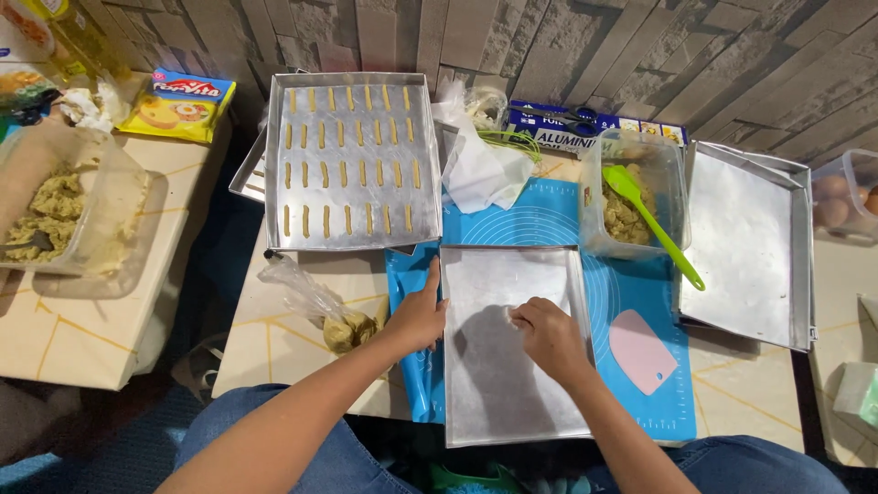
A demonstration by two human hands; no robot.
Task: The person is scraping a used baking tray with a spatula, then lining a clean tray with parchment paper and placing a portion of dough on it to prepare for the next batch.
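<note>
An empty square metal baking tray [485, 384] lies in front of me on a blue silicone mat [549, 220]. My left hand [419, 316] rests on the tray's left rim, fingers together along the edge. My right hand [549, 334] presses its bunched fingertips onto the tray's floor near the middle, with nothing visible in them. Behind it stands a second tray [352, 229] holding several rows of short dough sticks [347, 174]. A clear piping bag with dough [340, 325] lies just left of my left hand.
A clear tub of dough [631, 197] with a green spatula [654, 224] stands at right, beside another empty tray [745, 247]. A pink scraper [640, 350] lies on the mat. A big tub of dough [64, 215], a yellow packet [178, 105], foil box [558, 137] and eggs [846, 197] ring the area.
</note>
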